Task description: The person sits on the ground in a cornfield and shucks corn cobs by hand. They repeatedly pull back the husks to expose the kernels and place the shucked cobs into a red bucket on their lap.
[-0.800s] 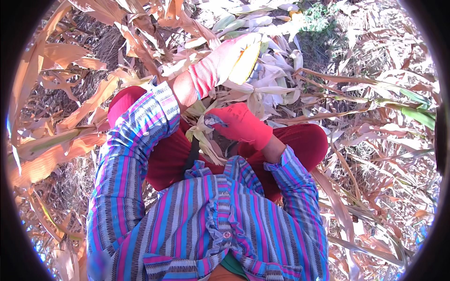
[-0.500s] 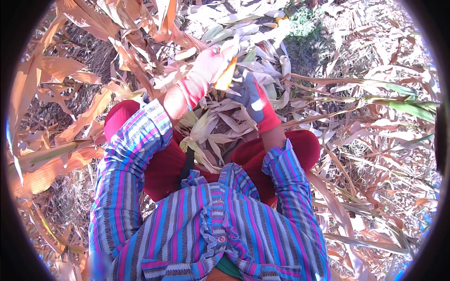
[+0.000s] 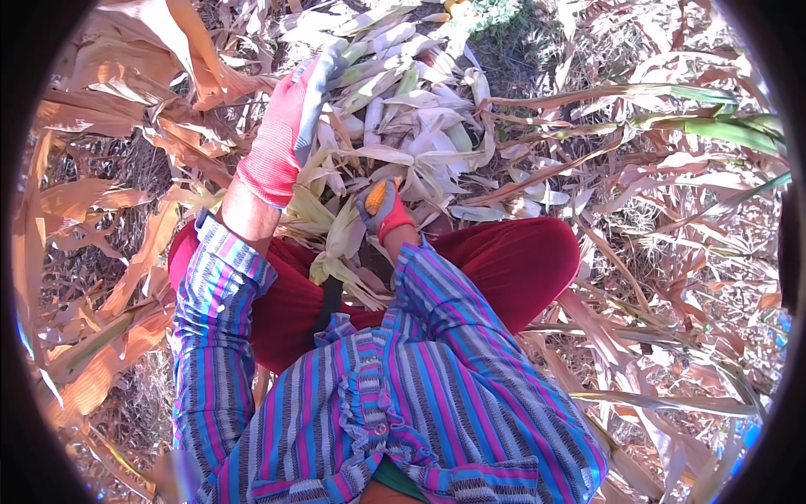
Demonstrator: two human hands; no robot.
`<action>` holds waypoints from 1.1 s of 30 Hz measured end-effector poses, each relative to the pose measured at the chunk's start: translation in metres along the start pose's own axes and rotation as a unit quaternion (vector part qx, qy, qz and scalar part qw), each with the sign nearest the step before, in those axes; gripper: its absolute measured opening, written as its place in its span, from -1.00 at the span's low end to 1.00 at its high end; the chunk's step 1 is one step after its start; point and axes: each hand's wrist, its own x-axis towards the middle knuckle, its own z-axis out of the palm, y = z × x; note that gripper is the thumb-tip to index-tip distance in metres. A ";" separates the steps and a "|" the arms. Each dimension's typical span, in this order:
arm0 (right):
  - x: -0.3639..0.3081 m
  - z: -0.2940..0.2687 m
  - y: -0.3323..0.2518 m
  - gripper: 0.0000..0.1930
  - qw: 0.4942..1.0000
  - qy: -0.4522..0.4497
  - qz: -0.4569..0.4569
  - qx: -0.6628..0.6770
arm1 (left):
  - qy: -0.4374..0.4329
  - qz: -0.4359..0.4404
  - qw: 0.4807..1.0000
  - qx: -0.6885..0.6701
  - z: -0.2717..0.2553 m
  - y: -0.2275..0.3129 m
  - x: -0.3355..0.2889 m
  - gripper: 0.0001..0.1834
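My right hand [image 3: 384, 212], in a red and grey work glove, is drawn in between my knees. Its fingers are closed round an orange corn cob [image 3: 376, 197], whose bare kernels show above the glove. My left hand [image 3: 300, 109], gloved the same way, reaches forward over the left side of a heap of pale, husk-covered corn ears [image 3: 428, 126]. Its fingers look stretched out, their tips close to the heap, and I see nothing held in them. Loose peeled husks [image 3: 340, 239] lie just left of my right hand, in front of my lap.
My bent legs in dark red trousers [image 3: 512, 269] frame the husks. Dry corn leaves [image 3: 109, 109] rise on the left. Stalks with some green leaves [image 3: 714, 126] stretch in from the right over dry leaf litter [image 3: 638, 277]. Another orange cob [image 3: 457, 8] lies beyond the heap.
The cob, earlier between both hands over the heap, is now in my right hand, pulled back toward my lap. My left hand has come away from it to the left. The view has shifted slightly.
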 end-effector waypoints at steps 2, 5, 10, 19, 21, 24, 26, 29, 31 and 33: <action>0.024 0.000 -0.020 -0.58 0.996 -0.030 -0.068 0.045 | -0.013 -0.040 0.999 0.002 0.015 0.028 -0.007 -0.44; 0.017 0.060 -0.070 -0.54 0.991 -0.001 -0.105 0.083 | -0.026 -0.009 0.999 0.044 0.016 0.046 -0.023 -0.43; -0.032 0.127 -0.171 -0.26 0.911 -0.205 -0.338 0.114 | -0.024 0.041 0.999 0.009 0.025 0.033 -0.009 -0.57; 0.089 0.000 -0.080 -0.72 0.955 0.117 -0.242 0.127 | -0.021 0.055 0.998 -0.032 0.026 0.042 0.006 -0.55; 0.081 -0.008 -0.072 -0.63 0.934 0.100 -0.338 -0.054 | 0.007 0.054 0.998 -0.009 0.019 0.054 -0.007 -0.52; 0.067 0.005 -0.091 -0.57 0.856 0.081 -0.448 -0.244 | 0.014 0.065 0.998 0.020 0.007 0.057 -0.019 -0.47; 0.072 -0.006 -0.120 -0.48 0.744 0.157 -0.527 -0.379 | -0.020 0.053 0.998 0.022 0.017 0.049 -0.008 -0.47; 0.064 0.002 -0.129 -0.28 0.530 0.265 -0.523 -0.613 | 0.012 0.037 0.999 0.013 0.015 0.056 -0.015 -0.55; 0.049 -0.004 -0.124 -0.21 0.494 0.313 -0.414 -0.697 | 0.045 0.022 0.998 -0.029 0.014 0.055 -0.016 -0.63; 0.057 -0.025 -0.104 -0.31 0.458 0.242 -0.410 -0.751 | 0.060 0.022 0.998 0.000 0.017 0.069 -0.025 -0.67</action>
